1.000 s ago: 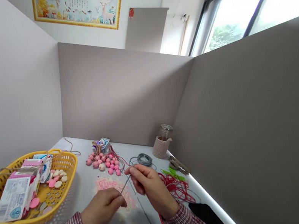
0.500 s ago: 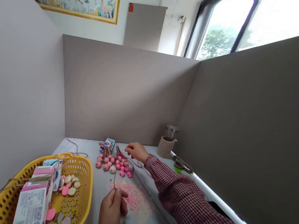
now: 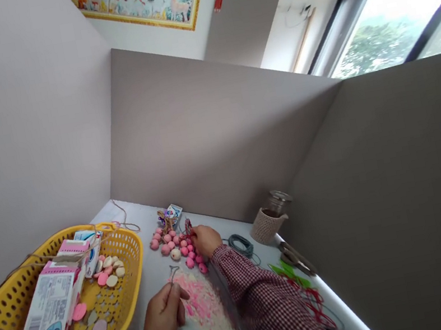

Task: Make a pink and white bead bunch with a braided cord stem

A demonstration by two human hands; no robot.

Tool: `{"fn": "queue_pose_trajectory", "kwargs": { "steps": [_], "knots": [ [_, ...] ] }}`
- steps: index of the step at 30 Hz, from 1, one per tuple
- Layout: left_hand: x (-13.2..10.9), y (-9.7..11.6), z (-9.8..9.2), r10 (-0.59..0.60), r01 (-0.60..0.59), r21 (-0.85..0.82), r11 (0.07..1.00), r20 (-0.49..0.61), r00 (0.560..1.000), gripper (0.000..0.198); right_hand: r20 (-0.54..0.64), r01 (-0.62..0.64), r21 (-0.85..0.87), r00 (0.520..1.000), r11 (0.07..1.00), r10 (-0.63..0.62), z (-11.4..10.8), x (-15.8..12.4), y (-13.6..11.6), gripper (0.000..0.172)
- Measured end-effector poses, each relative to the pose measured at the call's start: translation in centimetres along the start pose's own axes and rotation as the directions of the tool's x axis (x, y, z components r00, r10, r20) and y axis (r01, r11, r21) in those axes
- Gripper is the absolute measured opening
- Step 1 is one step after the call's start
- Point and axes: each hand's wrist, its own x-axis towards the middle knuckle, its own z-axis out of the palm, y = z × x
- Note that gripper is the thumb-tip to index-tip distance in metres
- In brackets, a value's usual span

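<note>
My left hand [image 3: 164, 318] is closed in a pinch on a thin grey cord [image 3: 174, 271], whose small looped end sticks up above the fingertips. Farther forward, my right hand [image 3: 207, 240] has its fingers closed on a dark red cord [image 3: 189, 227] at the right side of a cluster of pink beads [image 3: 173, 241]. The fingertips are partly hidden among the cord and beads. One pale, uncoloured bead [image 3: 175, 254] lies at the front of the cluster. Pink and cream shavings [image 3: 202, 302] are spread on the table between my hands.
A yellow basket [image 3: 136, 282] at left holds soap boxes [image 3: 48, 303] and round discs. Behind the beads lies a small packet [image 3: 175, 213]. At right are a coiled grey cord [image 3: 241, 245], a woven-covered jar [image 3: 266, 225], scissors [image 3: 297, 259] and red cord [image 3: 316, 304]. Grey panels [image 3: 205, 128] surround the table.
My right hand has come down and in onto the red cord by the beads. The view has shifted, bringing the coiled grey cord into sight. My left hand keeps its pinch.
</note>
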Motion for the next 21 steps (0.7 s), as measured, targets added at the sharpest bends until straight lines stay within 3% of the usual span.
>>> {"fn": "queue_pose_trajectory", "kwargs": {
  "steps": [5,9,12,17,21],
  "knots": [
    [0.1,0.6,-0.1,-0.013,0.013,-0.036,0.999,-0.007,1.000,0.057,0.035,-0.004,0.270,0.999,0.963,-0.006,-1.0,-0.6,0.6,0.028],
    [0.6,1.7,-0.3,0.001,-0.005,-0.048,0.999,-0.077,0.997,0.055,0.092,0.007,0.502,0.994,0.865,-0.061,-1.9,-1.3,0.5,0.027],
    [1.1,2.4,-0.6,0.028,-0.035,-0.047,0.998,-0.140,0.990,0.053,0.072,0.041,0.630,0.991,0.776,-0.111,-2.8,-1.9,0.1,0.020],
    [2.4,2.7,-0.4,0.091,-0.090,0.015,0.996,-0.179,0.980,0.051,0.028,0.112,0.748,0.980,0.654,-0.199,-5.1,-3.1,-1.1,0.018],
    [3.1,3.1,0.5,0.154,-0.126,0.147,0.981,-0.194,0.969,0.052,0.037,0.143,0.770,0.963,0.622,-0.267,-7.1,-4.5,-1.8,0.018]
  ]
}}
